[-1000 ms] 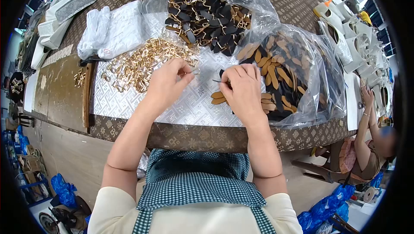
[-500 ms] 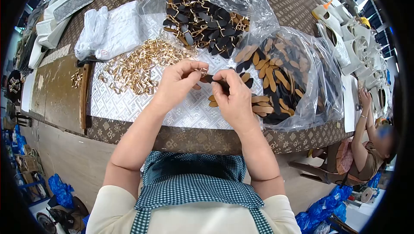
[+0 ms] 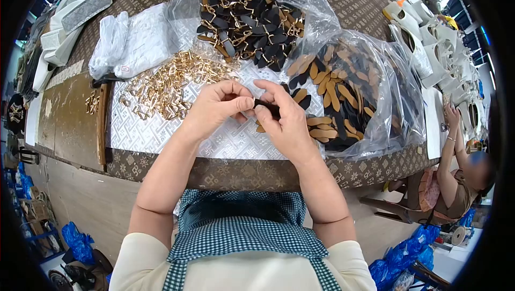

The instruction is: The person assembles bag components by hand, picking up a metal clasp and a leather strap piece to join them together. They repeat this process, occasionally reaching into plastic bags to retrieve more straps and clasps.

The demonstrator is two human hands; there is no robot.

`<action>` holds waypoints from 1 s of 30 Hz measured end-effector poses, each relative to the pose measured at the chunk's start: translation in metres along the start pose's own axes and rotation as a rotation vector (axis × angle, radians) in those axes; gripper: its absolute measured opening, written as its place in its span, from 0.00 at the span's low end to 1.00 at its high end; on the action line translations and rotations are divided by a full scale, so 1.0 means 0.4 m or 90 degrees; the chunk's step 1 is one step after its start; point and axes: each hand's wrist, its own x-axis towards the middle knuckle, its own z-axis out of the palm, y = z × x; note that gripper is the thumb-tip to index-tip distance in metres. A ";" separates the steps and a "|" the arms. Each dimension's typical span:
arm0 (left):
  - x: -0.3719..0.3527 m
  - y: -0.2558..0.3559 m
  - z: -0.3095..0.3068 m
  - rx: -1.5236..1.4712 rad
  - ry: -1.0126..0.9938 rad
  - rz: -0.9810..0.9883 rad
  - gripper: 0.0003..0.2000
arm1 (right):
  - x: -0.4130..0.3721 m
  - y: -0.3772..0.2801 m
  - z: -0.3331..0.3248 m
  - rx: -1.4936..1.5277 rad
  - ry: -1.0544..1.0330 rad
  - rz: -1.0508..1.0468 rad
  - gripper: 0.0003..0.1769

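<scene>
Hardware (image 3: 169,84), gold-coloured, lies heaped on a silvery patterned sheet (image 3: 236,148). Just right of the hardware, a black strip (image 3: 267,109) spans the two hands: the right hand (image 3: 284,122) clamps it between thumb and forefinger, while the left hand (image 3: 220,108) has thumb and forefinger pinched together at its other end; whether they grip metal too, I cannot tell. Beyond the hardware and to its right, a clear bag (image 3: 319,14) holds black and tan pieces with gold clasps. Farther right of it, another clear bag (image 3: 405,89) holds tan and black strips. White packets (image 3: 142,41) lie behind the hardware, toward its left.
</scene>
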 end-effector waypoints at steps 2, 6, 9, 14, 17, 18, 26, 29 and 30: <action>0.001 -0.007 -0.017 0.022 -0.026 -0.012 0.10 | 0.001 0.000 -0.002 -0.039 -0.013 -0.045 0.16; -0.002 -0.007 -0.011 0.058 -0.027 -0.032 0.11 | -0.003 0.013 0.004 -0.102 0.012 -0.103 0.13; -0.001 -0.016 -0.002 0.069 -0.031 0.004 0.12 | -0.004 0.017 0.013 -0.107 0.030 -0.110 0.11; -0.010 -0.010 0.012 0.033 -0.045 0.019 0.09 | -0.006 0.005 0.010 -0.109 0.034 -0.075 0.11; -0.004 -0.003 0.019 0.072 -0.050 0.014 0.08 | -0.007 0.000 0.004 -0.118 0.032 -0.067 0.11; -0.003 -0.006 0.018 0.063 -0.044 0.009 0.08 | -0.005 0.007 0.006 -0.114 0.031 -0.077 0.11; 0.016 -0.018 0.015 0.019 -0.025 0.015 0.06 | -0.008 0.000 0.005 -0.179 0.068 -0.098 0.09; 0.015 0.011 0.031 0.001 0.009 0.006 0.05 | 0.004 0.024 0.007 -0.193 0.119 -0.169 0.10; 0.022 0.010 0.021 0.010 0.017 0.010 0.05 | 0.006 0.026 0.003 -0.193 0.136 -0.175 0.10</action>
